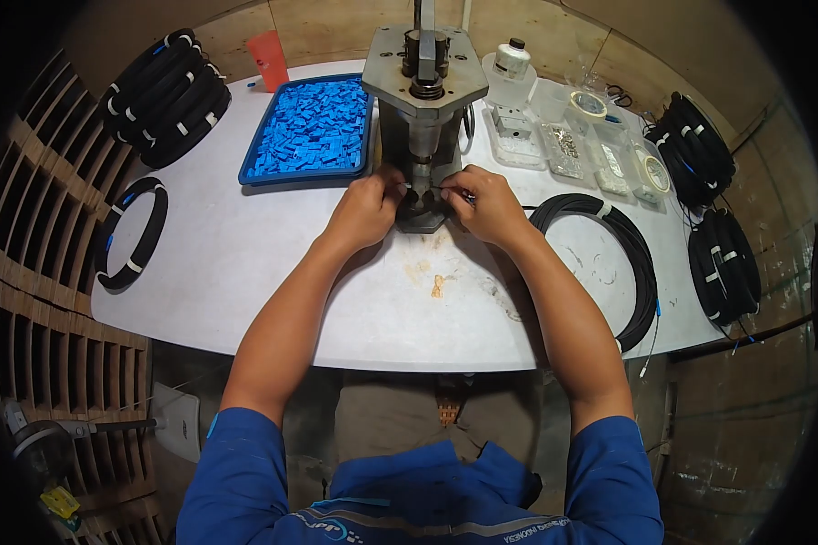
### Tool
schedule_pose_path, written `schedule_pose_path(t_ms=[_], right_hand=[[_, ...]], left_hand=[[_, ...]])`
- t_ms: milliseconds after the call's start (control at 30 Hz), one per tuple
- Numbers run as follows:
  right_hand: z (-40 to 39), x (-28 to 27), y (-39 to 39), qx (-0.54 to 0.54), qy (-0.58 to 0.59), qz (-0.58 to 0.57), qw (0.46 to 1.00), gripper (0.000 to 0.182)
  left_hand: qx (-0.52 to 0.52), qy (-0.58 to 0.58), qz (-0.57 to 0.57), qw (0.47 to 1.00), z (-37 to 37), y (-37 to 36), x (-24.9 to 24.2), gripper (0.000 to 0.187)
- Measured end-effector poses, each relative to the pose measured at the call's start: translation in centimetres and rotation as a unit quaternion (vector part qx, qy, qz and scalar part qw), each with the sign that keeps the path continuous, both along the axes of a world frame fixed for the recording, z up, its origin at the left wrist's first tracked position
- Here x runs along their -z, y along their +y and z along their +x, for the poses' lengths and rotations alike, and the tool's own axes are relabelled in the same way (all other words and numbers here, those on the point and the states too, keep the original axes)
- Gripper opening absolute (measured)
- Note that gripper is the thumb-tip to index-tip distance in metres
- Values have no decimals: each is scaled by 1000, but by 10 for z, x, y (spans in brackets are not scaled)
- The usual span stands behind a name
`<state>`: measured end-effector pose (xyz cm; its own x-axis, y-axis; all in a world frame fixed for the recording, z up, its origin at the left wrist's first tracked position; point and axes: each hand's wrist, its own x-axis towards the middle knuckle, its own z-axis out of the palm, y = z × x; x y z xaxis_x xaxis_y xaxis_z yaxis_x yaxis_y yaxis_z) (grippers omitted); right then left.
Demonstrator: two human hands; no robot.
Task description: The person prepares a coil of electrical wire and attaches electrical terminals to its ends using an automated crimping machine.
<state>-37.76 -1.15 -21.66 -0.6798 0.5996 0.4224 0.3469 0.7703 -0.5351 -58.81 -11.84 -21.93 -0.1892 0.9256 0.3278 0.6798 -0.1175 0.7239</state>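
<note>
A metal bench press (424, 86) stands at the back middle of the table, its ram above a dark base. My left hand (368, 209) is at the left side of the ram's lower end, fingers pinched together on something too small to make out. Opposite it, my right hand (483, 204) pinches a thin black cable end close to the die. That cable seems to come from the black cable coil (643, 268) lying beside my right forearm. The exact contact point between the hands is partly hidden by fingers and press.
Left of the press sits a blue tray (304, 180) of small blue parts (309, 127), with a red cup (267, 60) behind. Stacked coils (168, 100) and a single coil (109, 263) lie left. Clear boxes (568, 150), a bottle (513, 59) and more coils (695, 150) stand right.
</note>
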Motion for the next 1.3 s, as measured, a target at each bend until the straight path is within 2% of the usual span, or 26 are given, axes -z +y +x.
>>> schedule_pose_path(t_ms=[467, 767, 1300], right_hand=[[-1, -7, -6, 10, -20, -34, 999, 15], [-1, 1, -1, 9, -1, 5, 1000, 12], [-1, -2, -2, 17, -3, -34, 999, 14]], left_hand=[[0, 4, 2, 1000, -1, 1, 4, 21], [-7, 8, 13, 1000, 0, 1, 4, 20], [-3, 3, 0, 1000, 0, 0, 1, 21]])
